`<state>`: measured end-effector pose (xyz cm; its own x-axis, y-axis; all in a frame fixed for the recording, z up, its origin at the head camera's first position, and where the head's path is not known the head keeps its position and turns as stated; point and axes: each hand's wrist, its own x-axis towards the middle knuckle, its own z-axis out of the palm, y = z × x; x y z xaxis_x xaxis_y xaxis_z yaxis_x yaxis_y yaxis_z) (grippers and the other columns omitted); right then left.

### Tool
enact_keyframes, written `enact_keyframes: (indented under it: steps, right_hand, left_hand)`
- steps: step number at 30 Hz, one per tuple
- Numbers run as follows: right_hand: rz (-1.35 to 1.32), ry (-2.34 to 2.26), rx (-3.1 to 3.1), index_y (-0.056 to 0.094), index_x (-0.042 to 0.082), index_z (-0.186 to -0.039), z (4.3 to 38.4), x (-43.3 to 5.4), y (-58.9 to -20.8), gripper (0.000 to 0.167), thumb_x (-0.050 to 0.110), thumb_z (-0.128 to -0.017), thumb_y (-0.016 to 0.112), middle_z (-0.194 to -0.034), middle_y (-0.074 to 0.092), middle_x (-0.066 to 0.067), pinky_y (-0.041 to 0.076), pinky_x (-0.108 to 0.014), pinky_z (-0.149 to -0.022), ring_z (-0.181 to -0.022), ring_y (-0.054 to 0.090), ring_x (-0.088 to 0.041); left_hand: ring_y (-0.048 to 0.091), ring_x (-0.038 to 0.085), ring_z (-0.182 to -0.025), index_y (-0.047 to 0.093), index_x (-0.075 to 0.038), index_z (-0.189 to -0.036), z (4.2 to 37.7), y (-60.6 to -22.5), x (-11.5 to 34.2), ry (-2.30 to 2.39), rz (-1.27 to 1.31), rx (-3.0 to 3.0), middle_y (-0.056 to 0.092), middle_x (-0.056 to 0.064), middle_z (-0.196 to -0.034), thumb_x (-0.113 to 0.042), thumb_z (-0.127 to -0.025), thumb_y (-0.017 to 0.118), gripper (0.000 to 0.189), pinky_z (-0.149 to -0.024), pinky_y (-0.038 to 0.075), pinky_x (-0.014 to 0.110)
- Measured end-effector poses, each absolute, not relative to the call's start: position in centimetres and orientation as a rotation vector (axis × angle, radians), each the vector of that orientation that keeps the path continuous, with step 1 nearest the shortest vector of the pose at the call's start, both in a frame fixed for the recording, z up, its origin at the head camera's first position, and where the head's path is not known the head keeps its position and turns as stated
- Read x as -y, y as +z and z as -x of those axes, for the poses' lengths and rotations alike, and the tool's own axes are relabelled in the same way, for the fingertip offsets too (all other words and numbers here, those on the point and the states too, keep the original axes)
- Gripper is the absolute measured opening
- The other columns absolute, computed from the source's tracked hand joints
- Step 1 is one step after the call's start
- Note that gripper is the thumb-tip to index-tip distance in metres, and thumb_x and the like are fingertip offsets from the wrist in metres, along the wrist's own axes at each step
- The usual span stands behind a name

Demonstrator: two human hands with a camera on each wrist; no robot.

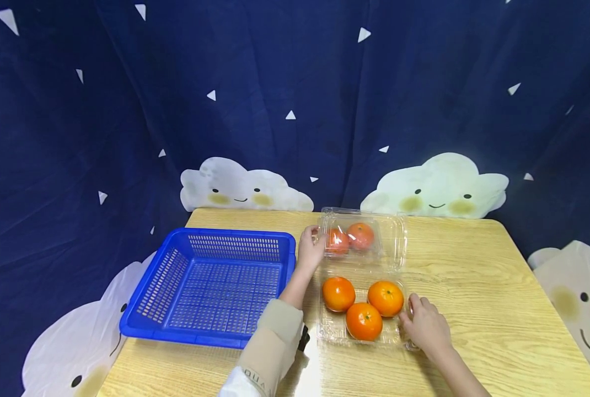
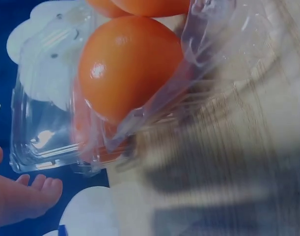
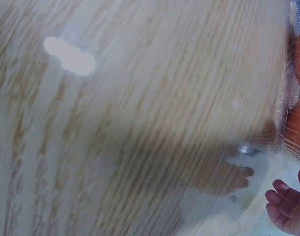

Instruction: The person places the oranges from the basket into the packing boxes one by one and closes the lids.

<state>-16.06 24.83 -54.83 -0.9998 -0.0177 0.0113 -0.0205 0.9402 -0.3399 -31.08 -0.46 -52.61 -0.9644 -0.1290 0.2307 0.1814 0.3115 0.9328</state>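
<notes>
A clear plastic clamshell box (image 1: 394, 336) stands open on the table, its lid (image 1: 395, 237) raised at the back. Several shiny oranges show: a left one (image 1: 338, 294), a right one (image 1: 386, 299) and a front one (image 1: 364, 321) sit in the base. Two redder round shapes appear at the lid; whether behind it or reflected, I cannot tell. My left hand (image 1: 311, 251) is at the lid's left edge, fingers loosely bent; the left wrist view shows a gap between them and the plastic. Beside the base's right edge is my right hand (image 1: 428, 325), fingers loose and apart, holding nothing.
A blue perforated plastic basket (image 1: 208, 339) stands left of the box, close to my left forearm. Both are on a light wooden table (image 1: 478, 286). Behind the table hangs a dark blue curtain (image 1: 255, 66) with white triangles and smiling clouds.
</notes>
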Motion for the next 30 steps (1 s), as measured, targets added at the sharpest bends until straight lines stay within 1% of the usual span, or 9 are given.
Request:
enact_keyframes:
  steps: [4, 6, 8, 11, 15, 18, 23, 26, 30]
  right_hand:
    - [-0.032, 0.541, 3.08, 0.044, 0.007, -0.084, 16.1, -24.8, -54.9, 0.021, 0.023, -0.082, 0.057, -0.071, 0.042, -0.005, 0.031, -0.029, -0.045, -0.059, 0.039, -0.021]
    - [-0.032, 0.542, 3.08, 0.044, 0.007, -0.083, 16.1, -24.8, -54.8, 0.021, 0.023, -0.082, 0.057, -0.07, 0.042, -0.005, 0.031, -0.029, -0.044, -0.059, 0.038, -0.021]
    - [-0.03, 0.545, 3.08, 0.043, 0.007, -0.082, 16.1, -24.8, -54.8, 0.02, 0.023, -0.082, 0.056, -0.07, 0.041, -0.005, 0.03, -0.029, -0.044, -0.058, 0.038, -0.021]
    - [-0.028, 0.547, 3.079, 0.043, 0.007, -0.082, 16.1, -24.8, -54.9, 0.02, 0.023, -0.082, 0.056, -0.07, 0.041, -0.005, 0.03, -0.029, -0.044, -0.059, 0.037, -0.021]
    - [-0.03, 0.548, 3.078, 0.043, 0.007, -0.082, 16.1, -24.8, -54.9, 0.02, 0.023, -0.081, 0.055, -0.07, 0.041, -0.005, 0.029, -0.029, -0.044, -0.059, 0.037, -0.02]
    - [-0.029, 0.548, 3.08, 0.043, 0.007, -0.083, 16.1, -24.8, -54.9, 0.02, 0.023, -0.081, 0.056, -0.071, 0.042, -0.005, 0.03, -0.029, -0.044, -0.059, 0.038, -0.021]
    - [-0.024, 0.547, 3.086, 0.044, 0.007, -0.084, 16.1, -24.8, -54.9, 0.02, 0.023, -0.081, 0.056, -0.072, 0.043, -0.005, 0.03, -0.029, -0.045, -0.059, 0.038, -0.021]
    - [-0.027, 0.549, 3.086, 0.044, 0.007, -0.084, 16.1, -24.8, -55.0, 0.02, 0.023, -0.082, 0.056, -0.072, 0.043, -0.005, 0.03, -0.029, -0.045, -0.059, 0.038, -0.021]
    - [-0.026, 0.543, 3.08, 0.044, 0.007, -0.083, 16.1, -24.9, -55.0, 0.021, 0.023, -0.081, 0.057, -0.072, 0.042, -0.005, 0.03, -0.029, -0.045, -0.059, 0.038, -0.021]
  left_hand:
    - [0.06, 0.017, -0.089, 0.053, -0.011, -0.116, 35.8, -59.0, 0.4, -1.846, -0.017, 2.318, 0.059, 0.004, -0.104, -0.042, -0.086, 0.055, 0.044, -0.072, 0.049, 0.028]
    - [0.059, 0.019, -0.096, 0.052, -0.009, -0.118, 35.0, -56.9, 0.3, -1.919, -0.114, 2.368, 0.059, 0.006, -0.108, -0.039, -0.087, 0.053, 0.043, -0.08, 0.048, 0.032]
    - [0.058, 0.015, -0.094, 0.053, -0.011, -0.115, 35.3, -57.1, 0.0, -1.895, -0.143, 2.353, 0.059, 0.003, -0.104, -0.044, -0.088, 0.05, 0.043, -0.079, 0.047, 0.029]
    - [0.055, 0.018, -0.098, 0.052, -0.007, -0.116, 34.2, -54.7, 0.1, -1.926, -0.136, 2.351, 0.059, 0.008, -0.108, -0.042, -0.089, 0.047, 0.044, -0.084, 0.044, 0.031]
    - [0.053, 0.023, -0.106, 0.05, -0.004, -0.122, 34.1, -54.0, 0.6, -2.066, -0.095, 2.342, 0.056, 0.012, -0.116, -0.038, -0.089, 0.049, 0.047, -0.092, 0.041, 0.036]
    - [0.052, 0.021, -0.108, 0.05, -0.007, -0.123, 34.9, -55.3, 0.9, -2.146, -0.033, 2.338, 0.055, 0.009, -0.119, -0.041, -0.089, 0.049, 0.049, -0.094, 0.04, 0.036]
    - [0.051, 0.02, -0.109, 0.052, -0.009, -0.122, 39.1, -61.7, 0.4, -2.144, -0.026, 2.374, 0.056, 0.007, -0.118, -0.049, -0.089, 0.045, 0.052, -0.094, 0.039, 0.038]
    - [0.054, 0.015, -0.102, 0.055, -0.014, -0.117, 41.3, -65.5, 0.1, -2.141, -0.036, 2.353, 0.059, 0.003, -0.111, -0.058, -0.084, 0.047, 0.055, -0.088, 0.043, 0.035]
    - [0.056, 0.016, -0.096, 0.054, -0.014, -0.119, 42.0, -66.6, -0.2, -2.21, -0.083, 2.325, 0.059, 0.002, -0.108, -0.056, -0.087, 0.045, 0.054, -0.082, 0.046, 0.033]
